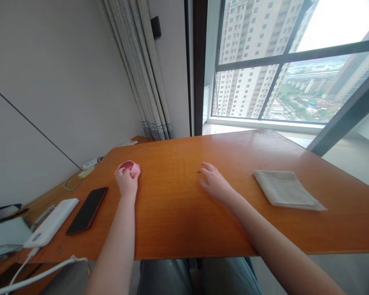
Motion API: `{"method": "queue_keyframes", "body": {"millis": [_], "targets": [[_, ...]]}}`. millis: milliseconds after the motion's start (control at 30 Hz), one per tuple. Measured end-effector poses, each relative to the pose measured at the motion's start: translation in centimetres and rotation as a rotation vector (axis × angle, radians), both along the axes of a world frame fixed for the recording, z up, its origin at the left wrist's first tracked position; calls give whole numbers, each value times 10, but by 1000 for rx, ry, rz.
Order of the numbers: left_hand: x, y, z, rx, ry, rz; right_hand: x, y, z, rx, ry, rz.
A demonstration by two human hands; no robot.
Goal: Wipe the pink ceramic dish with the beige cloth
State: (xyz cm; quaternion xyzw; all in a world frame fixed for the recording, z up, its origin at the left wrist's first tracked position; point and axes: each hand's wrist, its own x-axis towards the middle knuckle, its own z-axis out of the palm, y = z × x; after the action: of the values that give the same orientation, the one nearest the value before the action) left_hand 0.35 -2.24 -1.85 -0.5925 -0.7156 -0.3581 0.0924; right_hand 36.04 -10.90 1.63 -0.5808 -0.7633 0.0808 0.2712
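My left hand (127, 182) is closed on the near rim of a small pink bowl-shaped container (136, 167), at the left part of the wooden table. Its hollow opening faces up toward me, and my fingers cover part of the near side. Over the middle of the table, my right hand (213, 180) has its fingers apart and holds nothing. To the right of that hand lies a folded grey-beige cloth (287, 188), flat and apart from it. A black phone (87, 211) rests to the left of my left forearm.
The orange-brown table (169, 205) has its front edge just above my knees. At the left edge lie a white power bank (52, 221) with a cable (39, 276) and a white bag-like item (7, 235). A power strip (92, 163) sits by the wall. Behind are a curtain and a window.
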Motion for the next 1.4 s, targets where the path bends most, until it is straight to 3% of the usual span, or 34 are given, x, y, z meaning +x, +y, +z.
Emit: {"method": "queue_keyframes", "body": {"millis": [167, 267, 400, 467, 500, 600, 667, 733, 800, 867, 967, 1033, 1200, 1300, 1400], "targets": [[-4, 4, -5, -32, 29, -6, 64, -35, 5, -15, -207, -387], [-5, 3, -4, -80, 50, -11, 112, -52, 1, -129, -316, -610], [13, -4, 7, -68, 47, 43, 145, -64, -8, -343, -391, -666], [37, -15, 19, 13, 67, 18, 135, -64, -12, -391, -424, -659], [53, -24, 26, 62, 80, -65, 123, -64, -14, -390, -436, -657], [111, -63, 40, 57, 22, -512, 68, -61, -12, -313, -393, -523], [147, -94, 39, -86, 52, -817, 28, -60, -5, -224, -236, -200], [170, -120, 28, -179, 57, -901, -5, -62, 7, -145, -30, 37], [175, -136, 13, -267, 86, -901, -24, -65, 21, -51, 97, 113], [161, -142, 0, -328, 125, -843, -29, -67, 34, -19, 161, 149], [113, -140, -6, -391, 118, -776, -22, -66, 42, -70, 152, 158], [72, -138, -3, -414, 65, -709, -13, -60, 38, -108, 108, 144], [-18, -137, 0, -345, 117, -355, 8, -26, 17, -172, -69, 80], [-40, -136, 1, -366, 111, -334, 15, -1, 6, -223, -188, -4], [-25, -133, 13, -338, 86, -316, 16, 19, -2, -283, -264, -48]]}}
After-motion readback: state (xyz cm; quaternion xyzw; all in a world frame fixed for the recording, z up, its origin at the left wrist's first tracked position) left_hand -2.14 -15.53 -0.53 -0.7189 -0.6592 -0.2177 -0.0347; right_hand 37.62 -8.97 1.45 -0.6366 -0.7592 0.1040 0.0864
